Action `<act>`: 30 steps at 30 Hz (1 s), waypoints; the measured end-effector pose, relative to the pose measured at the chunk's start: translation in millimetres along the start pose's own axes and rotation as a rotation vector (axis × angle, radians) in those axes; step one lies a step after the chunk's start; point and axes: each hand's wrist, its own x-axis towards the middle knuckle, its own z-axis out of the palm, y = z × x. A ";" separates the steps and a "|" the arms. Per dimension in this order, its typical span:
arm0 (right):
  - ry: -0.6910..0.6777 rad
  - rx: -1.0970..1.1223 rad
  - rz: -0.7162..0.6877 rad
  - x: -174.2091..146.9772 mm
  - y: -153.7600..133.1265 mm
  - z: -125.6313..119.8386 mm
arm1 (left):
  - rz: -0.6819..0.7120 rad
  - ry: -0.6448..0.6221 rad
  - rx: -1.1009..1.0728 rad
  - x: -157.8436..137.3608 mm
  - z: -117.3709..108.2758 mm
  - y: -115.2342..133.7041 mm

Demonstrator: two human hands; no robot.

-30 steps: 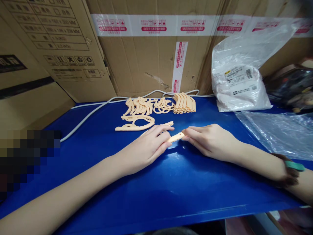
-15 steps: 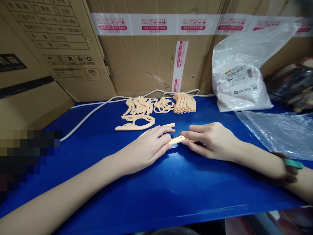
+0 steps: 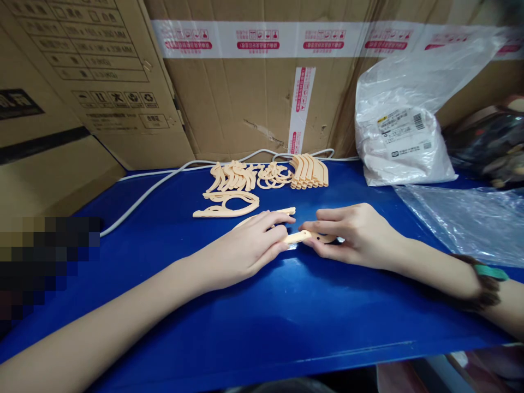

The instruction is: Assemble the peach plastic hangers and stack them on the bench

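My left hand (image 3: 262, 243) lies over the blue tabletop, closed round a cream plastic hanger arm (image 3: 297, 237). One end of that arm, with a small hole in it, points right. Another length of the same cream plastic (image 3: 286, 211) shows beyond my left fingers; its join is hidden. My right hand (image 3: 356, 234) pinches a flat curved cream piece, seemingly a hanger hook (image 3: 326, 238), with a dark hole near its end. The two pieces meet between my hands. Behind my left hand lies a folded cream hanger (image 3: 229, 205).
Along the back sit a pile of wavy cream pieces (image 3: 233, 177), a heap of hooks (image 3: 275, 176) and a stack of curved arms (image 3: 309, 172). A white cable (image 3: 151, 192) runs behind them, before cardboard boxes (image 3: 245, 98). At right are a white plastic bag (image 3: 403, 142) and clear wrap (image 3: 462, 218).
The hook in my right fingers has turned, showing more of itself and its hole. The hanger arm's end has shifted slightly left, against the hook. My left hand has barely moved.
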 end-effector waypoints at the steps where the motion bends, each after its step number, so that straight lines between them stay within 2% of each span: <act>1: -0.006 0.032 0.013 0.3 -0.2 -0.6 | 0.002 0.002 -0.001 -0.2 -0.3 0.1; 8: -0.095 0.376 0.147 4.9 -0.7 -4.5 | -0.006 0.001 -0.015 -0.4 -2.2 2.0; 13: -0.204 0.589 0.315 4.7 1.5 -0.4 | -0.011 0.011 -0.034 0.7 -1.5 2.4; 15: -0.202 0.580 0.301 4.7 1.7 -0.1 | -0.011 0.016 -0.037 0.9 -1.3 2.6; 21: -0.125 0.395 0.139 5.5 -1.7 -5.1 | -0.007 0.002 -0.028 0.7 -1.4 1.9; 30: -0.150 0.218 0.073 5.4 -0.8 -7.8 | -0.010 -0.018 -0.035 1.0 -1.4 1.5</act>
